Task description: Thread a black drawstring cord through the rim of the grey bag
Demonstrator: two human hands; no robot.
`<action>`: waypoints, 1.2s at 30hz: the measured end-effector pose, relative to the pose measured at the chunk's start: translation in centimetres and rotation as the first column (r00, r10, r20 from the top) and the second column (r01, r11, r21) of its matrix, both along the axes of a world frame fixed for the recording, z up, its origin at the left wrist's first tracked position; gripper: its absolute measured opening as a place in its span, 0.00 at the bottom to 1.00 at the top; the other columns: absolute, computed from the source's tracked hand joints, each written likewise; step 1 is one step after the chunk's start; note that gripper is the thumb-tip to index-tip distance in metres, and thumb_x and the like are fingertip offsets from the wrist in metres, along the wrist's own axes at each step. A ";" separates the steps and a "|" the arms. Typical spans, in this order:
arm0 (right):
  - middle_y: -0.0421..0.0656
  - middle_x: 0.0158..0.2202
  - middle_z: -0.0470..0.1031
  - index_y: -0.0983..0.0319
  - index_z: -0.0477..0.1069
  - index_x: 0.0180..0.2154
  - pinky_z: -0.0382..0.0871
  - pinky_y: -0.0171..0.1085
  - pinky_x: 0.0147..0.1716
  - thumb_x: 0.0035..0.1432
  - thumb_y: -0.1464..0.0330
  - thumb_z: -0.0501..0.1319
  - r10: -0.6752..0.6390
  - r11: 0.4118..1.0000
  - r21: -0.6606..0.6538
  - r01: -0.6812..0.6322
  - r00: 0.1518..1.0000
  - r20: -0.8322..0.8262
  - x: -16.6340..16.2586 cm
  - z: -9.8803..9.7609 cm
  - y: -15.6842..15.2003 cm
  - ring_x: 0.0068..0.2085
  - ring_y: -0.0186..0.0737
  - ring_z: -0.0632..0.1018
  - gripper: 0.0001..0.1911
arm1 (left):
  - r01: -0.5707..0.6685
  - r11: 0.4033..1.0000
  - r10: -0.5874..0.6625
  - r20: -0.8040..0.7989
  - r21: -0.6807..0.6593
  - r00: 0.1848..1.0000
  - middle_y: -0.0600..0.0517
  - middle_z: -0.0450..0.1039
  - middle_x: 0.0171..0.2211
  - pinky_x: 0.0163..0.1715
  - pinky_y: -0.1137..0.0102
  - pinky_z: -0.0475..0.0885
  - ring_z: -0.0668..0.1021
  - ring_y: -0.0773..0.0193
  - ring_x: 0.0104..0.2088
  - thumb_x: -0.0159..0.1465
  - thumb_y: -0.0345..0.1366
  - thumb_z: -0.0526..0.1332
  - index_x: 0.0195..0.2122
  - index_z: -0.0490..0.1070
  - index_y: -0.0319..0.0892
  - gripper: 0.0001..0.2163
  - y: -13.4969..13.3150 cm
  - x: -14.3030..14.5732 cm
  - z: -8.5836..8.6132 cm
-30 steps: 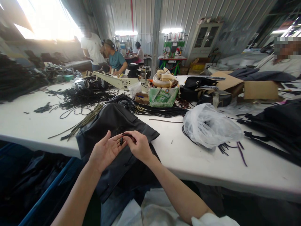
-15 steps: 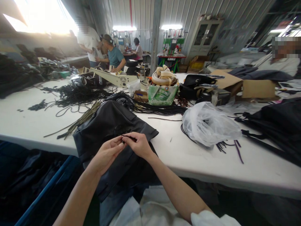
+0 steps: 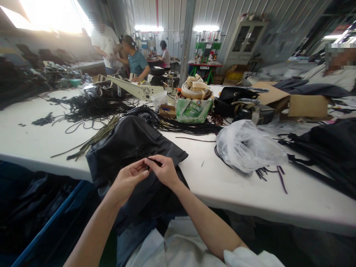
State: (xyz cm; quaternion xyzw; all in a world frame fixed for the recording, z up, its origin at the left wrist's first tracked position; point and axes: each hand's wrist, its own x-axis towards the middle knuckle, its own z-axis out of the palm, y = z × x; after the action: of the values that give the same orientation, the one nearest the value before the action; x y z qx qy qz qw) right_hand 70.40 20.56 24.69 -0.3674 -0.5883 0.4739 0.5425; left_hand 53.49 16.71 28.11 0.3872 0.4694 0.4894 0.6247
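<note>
Over a black bag-like piece (image 3: 130,135) at the table's front edge, my two hands meet fingertip to fingertip. My left hand (image 3: 130,178) pinches a small dark piece (image 3: 147,167) between thumb and fingers; its exact kind is too small to tell. A black cord (image 3: 152,160) is pinched in my right hand (image 3: 164,171), close against the left fingertips. Some thin black cord loops lie on the black piece just beyond my hands. The black piece hangs partly over the table edge toward my lap.
Black cords (image 3: 86,109) lie heaped at the left, with olive cords (image 3: 97,139) nearer. A green-labelled box (image 3: 194,110) holds tape rolls. A clear plastic bag (image 3: 247,146) stands right, before dark bags (image 3: 328,148). A blue-edged bin (image 3: 52,222) is below left. Several people work farther back.
My hands stay together over the black piece, with the fingers shifting only slightly. More of the small dark piece now shows below the fingertips. The view has shifted a little.
</note>
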 end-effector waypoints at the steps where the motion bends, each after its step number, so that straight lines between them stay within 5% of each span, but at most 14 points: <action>1: 0.45 0.41 0.89 0.58 0.90 0.46 0.78 0.41 0.44 0.69 0.55 0.73 0.004 1.000 -0.004 -0.004 1.000 -0.006 0.0 0.0 -0.1 0.41 0.47 0.86 0.15 | -0.025 1.000 0.025 0.001 0.008 1.000 0.39 0.83 0.60 0.61 0.66 0.79 0.83 0.49 0.61 0.49 0.41 0.89 0.59 0.84 0.40 0.37 0.0 0.0 -0.1; 4: 0.45 0.42 0.88 0.58 0.89 0.46 0.78 0.41 0.46 0.68 0.51 0.73 0.056 0.997 -0.055 -0.060 0.996 -0.063 -0.1 0.3 -0.4 0.43 0.47 0.85 0.19 | -0.097 0.994 0.098 -0.007 0.044 0.995 0.39 0.85 0.56 0.58 0.64 0.81 0.85 0.50 0.56 0.49 0.42 0.89 0.58 0.85 0.40 0.36 -0.2 0.1 -0.3; 7: 0.42 0.33 0.81 0.61 0.88 0.49 0.71 0.38 0.34 0.69 0.45 0.70 0.113 0.970 -0.194 -0.149 0.976 -0.189 0.0 0.7 -0.4 0.32 0.39 0.76 0.27 | -0.077 0.995 0.078 -0.021 0.059 0.997 0.39 0.86 0.52 0.50 0.67 0.82 0.86 0.55 0.46 0.52 0.44 0.88 0.57 0.85 0.39 0.33 -0.5 0.1 -0.2; 10: 0.37 0.28 0.68 0.62 0.85 0.54 0.63 0.36 0.29 0.67 0.43 0.70 0.105 0.938 -0.276 -0.211 0.930 -0.352 0.4 0.9 0.1 0.28 0.34 0.65 0.31 | -0.023 0.999 0.023 0.001 0.023 1.000 0.37 0.86 0.53 0.43 0.71 0.82 0.85 0.59 0.42 0.56 0.44 0.86 0.57 0.85 0.38 0.30 -1.0 -0.3 0.0; 13: 0.38 0.31 0.68 0.62 0.84 0.56 0.66 0.36 0.32 0.68 0.45 0.70 0.122 0.935 -0.262 -0.238 0.911 -0.394 0.9 1.3 0.6 0.30 0.35 0.66 0.30 | 0.003 1.000 -0.001 0.071 -0.021 0.997 0.37 0.84 0.57 0.42 0.75 0.82 0.84 0.62 0.42 0.56 0.42 0.86 0.57 0.85 0.39 0.29 -1.4 -0.9 0.0; 17: 0.44 0.42 0.78 0.59 0.85 0.56 0.74 0.40 0.49 0.74 0.48 0.66 0.139 0.979 -0.121 -0.162 0.974 -0.178 1.3 2.1 0.7 0.43 0.41 0.77 0.24 | -0.014 0.999 0.020 0.167 -0.036 0.986 0.38 0.83 0.59 0.43 0.76 0.82 0.83 0.65 0.43 0.56 0.40 0.86 0.58 0.85 0.41 0.29 -1.6 -1.6 -0.1; 20: 0.48 0.53 0.78 0.57 0.86 0.55 0.72 0.42 0.60 0.77 0.52 0.64 -0.052 0.994 0.095 0.052 0.999 -0.004 1.2 2.6 0.5 0.55 0.46 0.79 0.19 | -0.074 0.997 0.073 0.183 -0.002 0.980 0.40 0.83 0.57 0.42 0.78 0.81 0.81 0.66 0.42 0.56 0.40 0.86 0.56 0.87 0.42 0.27 -1.6 -1.9 -0.2; 22: 0.48 0.53 0.76 0.55 0.86 0.58 0.73 0.42 0.58 0.78 0.55 0.63 -0.147 0.975 0.175 0.138 0.988 0.038 1.1 2.8 0.3 0.55 0.46 0.78 0.18 | -0.084 0.996 0.080 0.174 0.012 0.981 0.40 0.84 0.56 0.41 0.79 0.80 0.81 0.66 0.40 0.57 0.40 0.86 0.55 0.87 0.41 0.26 -1.7 -2.0 -0.2; 28: 0.43 0.42 0.77 0.52 0.87 0.56 0.73 0.40 0.47 0.78 0.60 0.67 0.126 0.961 0.230 -0.153 0.984 0.129 1.0 2.4 -0.4 0.44 0.43 0.78 0.13 | -0.081 0.993 0.073 0.097 0.081 0.993 0.42 0.86 0.47 0.42 0.74 0.81 0.83 0.61 0.42 0.57 0.42 0.86 0.55 0.87 0.42 0.26 -1.8 -1.4 -0.1; 36: 0.43 0.42 0.71 0.55 0.87 0.53 0.72 0.37 0.42 0.79 0.65 0.64 0.078 0.925 0.354 -0.142 0.979 0.189 1.1 0.9 0.3 0.42 0.40 0.74 0.12 | -0.025 0.981 0.033 -0.042 0.192 0.999 0.43 0.87 0.49 0.48 0.66 0.84 0.86 0.58 0.42 0.63 0.45 0.82 0.62 0.84 0.43 0.28 -1.7 -0.9 -0.4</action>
State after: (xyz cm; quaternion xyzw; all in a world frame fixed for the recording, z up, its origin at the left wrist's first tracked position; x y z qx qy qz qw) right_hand 71.53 20.83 25.54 -0.2660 -0.7304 0.3525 0.5211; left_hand 52.54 15.06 27.73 0.4495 0.4396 0.5326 0.5666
